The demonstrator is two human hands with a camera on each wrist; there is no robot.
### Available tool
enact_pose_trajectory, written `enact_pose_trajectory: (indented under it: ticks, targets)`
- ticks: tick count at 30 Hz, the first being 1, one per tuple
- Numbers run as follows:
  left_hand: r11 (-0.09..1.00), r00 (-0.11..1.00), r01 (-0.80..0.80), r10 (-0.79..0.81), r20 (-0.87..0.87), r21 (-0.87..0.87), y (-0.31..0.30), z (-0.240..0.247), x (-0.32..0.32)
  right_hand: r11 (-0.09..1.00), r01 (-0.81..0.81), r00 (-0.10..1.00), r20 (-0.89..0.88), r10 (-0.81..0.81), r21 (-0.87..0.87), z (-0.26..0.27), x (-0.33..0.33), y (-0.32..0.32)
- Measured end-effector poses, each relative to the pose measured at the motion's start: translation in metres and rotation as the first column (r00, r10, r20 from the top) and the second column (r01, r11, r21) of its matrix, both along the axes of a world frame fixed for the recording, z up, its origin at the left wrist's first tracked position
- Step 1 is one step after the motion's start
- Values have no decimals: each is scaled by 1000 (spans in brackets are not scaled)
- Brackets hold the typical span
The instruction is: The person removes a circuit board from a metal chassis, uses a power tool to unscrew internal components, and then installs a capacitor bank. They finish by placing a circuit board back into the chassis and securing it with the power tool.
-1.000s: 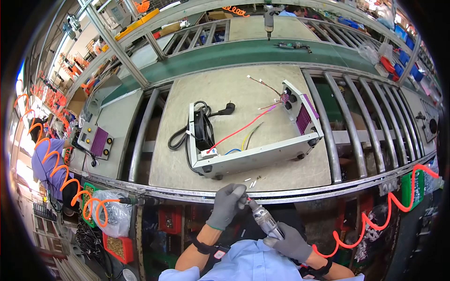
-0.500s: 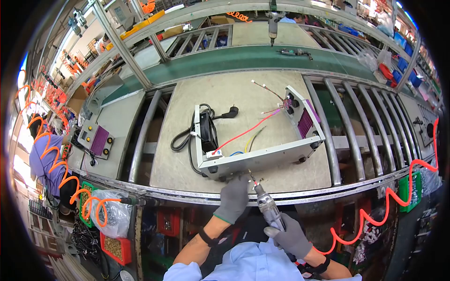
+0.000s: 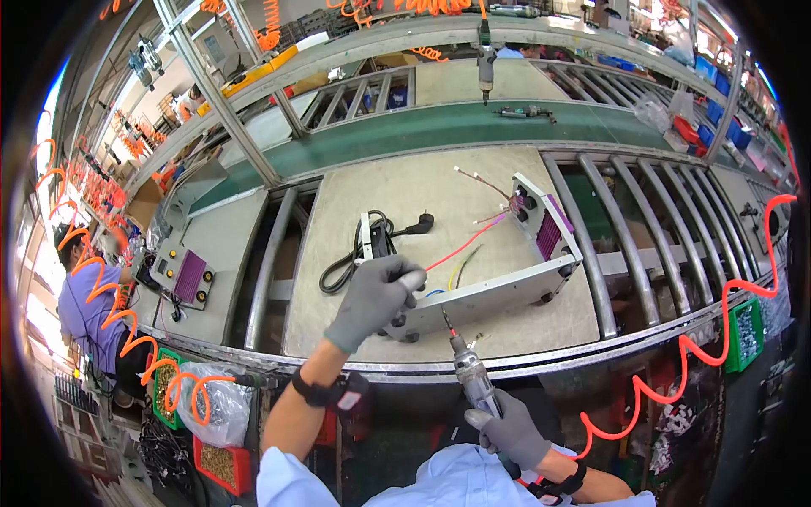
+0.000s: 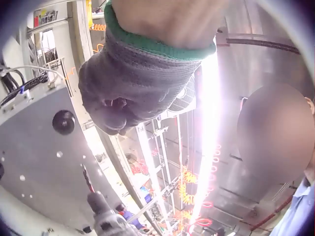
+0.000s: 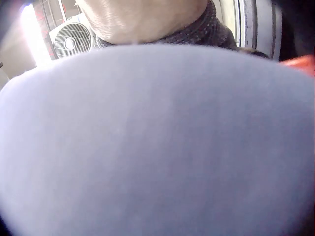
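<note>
My gloved left hand [image 3: 372, 300] is raised in front of the left end of a grey metal equipment frame [image 3: 503, 289], its fingers curled; nothing shows between them. In the left wrist view the same hand [image 4: 138, 86] looks fist-like, beside the frame's side panel [image 4: 39, 157] with its round black foot [image 4: 63, 122]. The gloved right hand [image 3: 514, 431] grips an air screwdriver [image 3: 477, 382] from below. Its bit [image 3: 448, 319] points up at the panel's near face and overlaps it. A light blue shirt [image 5: 157, 142] fills the right wrist view, hiding that hand's fingers.
The frame sits on a pale board [image 3: 372, 182] with a black power cord [image 3: 338, 275] and loose wires. Metal rollers [image 3: 623, 245] lie to the right. A coiled orange hose [image 3: 718, 342] hangs at right; a red screw bin [image 3: 221, 465] stands lower left.
The left hand went from the screwdriver's tip to the frame's lower edge, then rose leftward in front of its left end. The screwdriver moved up to the panel, bit pointing at it.
</note>
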State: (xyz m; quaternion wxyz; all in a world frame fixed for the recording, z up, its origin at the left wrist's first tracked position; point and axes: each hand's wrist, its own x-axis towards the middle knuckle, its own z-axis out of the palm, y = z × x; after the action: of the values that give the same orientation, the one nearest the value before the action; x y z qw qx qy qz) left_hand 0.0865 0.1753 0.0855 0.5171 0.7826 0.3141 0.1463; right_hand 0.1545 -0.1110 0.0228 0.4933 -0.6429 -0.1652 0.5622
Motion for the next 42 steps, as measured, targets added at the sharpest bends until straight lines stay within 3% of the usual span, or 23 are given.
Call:
enact_pose_trajectory:
  ticks: [9,17,27,33,42]
  targets:
    - [954,888,248,-293,-354,-168,26,7,47,1000,6,1000,-27,-6,-21,2,-6,1]
    - [914,808,338,-404,-429,-224,40,-11,55,999,46,996,-73,-44,13,3,-12,6]
    - [906,766,365,-422,-485,-212,43,-13,58,996,89,981,-175,-85,14,-5,-21,9]
    - [920,737,380,-361,-571,-90,34,-6,60,993,115,973,-202,-113,-1,-5,-27,13]
    - [910,702,378,-401,-589,-168,39,-13,64,994,107,974,-201,-102,17,-5,-26,14]
